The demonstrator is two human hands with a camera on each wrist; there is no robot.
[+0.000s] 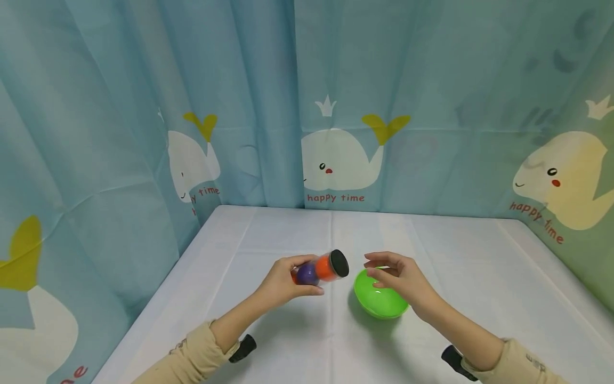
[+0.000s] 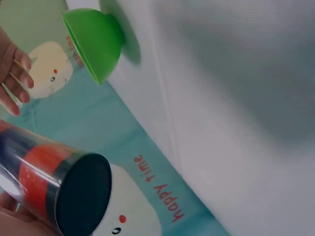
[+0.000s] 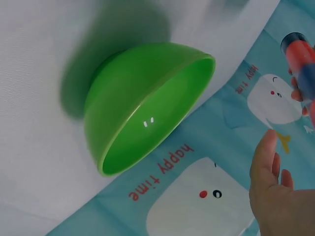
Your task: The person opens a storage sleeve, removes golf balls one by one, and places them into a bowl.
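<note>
My left hand (image 1: 283, 280) grips a clear cylindrical tube (image 1: 321, 268) with orange and purple balls inside, tilted above the table. One black end (image 2: 84, 196) of it faces the left wrist camera, and the other end is hidden by the hand. A light green bowl (image 1: 381, 298) stands upright on the table, and the right wrist view shows only a smooth, shiny inside (image 3: 162, 115). Over the bowl's far rim hovers my right hand (image 1: 400, 274), fingers loosely bent and holding nothing. A gap separates it from the tube.
A white cloth (image 1: 268, 234) with fold creases covers the table. Blue curtains (image 1: 268, 96) printed with white whales rise along its back and sides. Each wrist wears a black strap mount (image 1: 243, 348) below a beige sleeve (image 1: 192, 354).
</note>
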